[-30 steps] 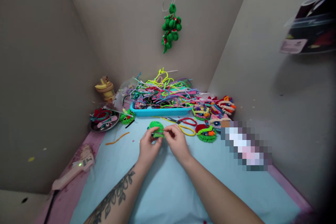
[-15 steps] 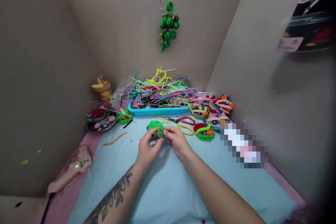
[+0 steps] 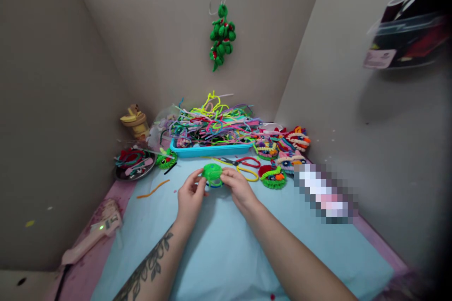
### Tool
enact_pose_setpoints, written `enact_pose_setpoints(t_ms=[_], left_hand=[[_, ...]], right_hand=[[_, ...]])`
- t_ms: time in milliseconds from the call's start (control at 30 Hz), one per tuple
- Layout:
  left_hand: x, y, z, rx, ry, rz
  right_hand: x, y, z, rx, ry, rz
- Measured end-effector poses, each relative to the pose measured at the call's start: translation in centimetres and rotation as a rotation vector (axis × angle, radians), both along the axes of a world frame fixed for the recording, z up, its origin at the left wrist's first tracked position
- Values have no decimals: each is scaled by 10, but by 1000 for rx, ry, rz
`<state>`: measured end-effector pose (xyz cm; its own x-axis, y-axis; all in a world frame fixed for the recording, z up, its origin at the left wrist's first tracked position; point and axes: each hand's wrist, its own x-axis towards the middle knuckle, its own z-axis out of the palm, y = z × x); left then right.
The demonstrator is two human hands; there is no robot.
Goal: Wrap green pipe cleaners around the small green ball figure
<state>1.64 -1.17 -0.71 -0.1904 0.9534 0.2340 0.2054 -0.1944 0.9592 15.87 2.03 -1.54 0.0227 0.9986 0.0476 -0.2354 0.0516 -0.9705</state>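
The left hand (image 3: 189, 195) and the right hand (image 3: 238, 188) both pinched a small green pipe-cleaner coil (image 3: 212, 174), one from each side, with the fingertips closed on its edges. The coil was held a little above the light blue mat (image 3: 226, 244), near the middle of the table and just in front of the blue tray (image 3: 212, 150). It was a round, flat piece, so it had no clear long axis; its wide green face was turned up and toward the camera, and a dark blue part showed at its lower edge. Behind it, the tray carried a loose heap of pipe cleaners (image 3: 215, 124) in many colours. Red and yellow scissors (image 3: 243, 164) lay on the mat between the tray and the right hand. To the right of them lay several finished round pieces (image 3: 282, 155) with eyes. On the left, a metal dish (image 3: 134, 167) held some scraps, an orange pipe cleaner (image 3: 153, 189) lay alone on the mat, and a pink glue gun (image 3: 93, 237) rested on the pink border with a small green light on. The table stood inside plain beige walls (image 3: 70, 103), and a green ornament (image 3: 221, 37) hung on a wire from the back wall.
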Motion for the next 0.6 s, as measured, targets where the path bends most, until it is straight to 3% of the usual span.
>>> enact_pose_setpoints(t_ms=[67, 133, 267, 400, 600], left_hand=[[-4, 1, 3, 75, 113, 72], [-8, 2, 5, 179, 246, 67], [-11, 4, 6, 294, 410, -153], [-11, 3, 5, 244, 434, -332], [-13, 2, 5, 235, 477, -359]], right_hand=[[2, -1, 1, 61, -136, -49], [4, -3, 3, 134, -285, -66], [7, -9, 9, 313, -537, -23], [10, -12, 13, 349, -592, 87], [16, -10, 14, 305, -569, 153]])
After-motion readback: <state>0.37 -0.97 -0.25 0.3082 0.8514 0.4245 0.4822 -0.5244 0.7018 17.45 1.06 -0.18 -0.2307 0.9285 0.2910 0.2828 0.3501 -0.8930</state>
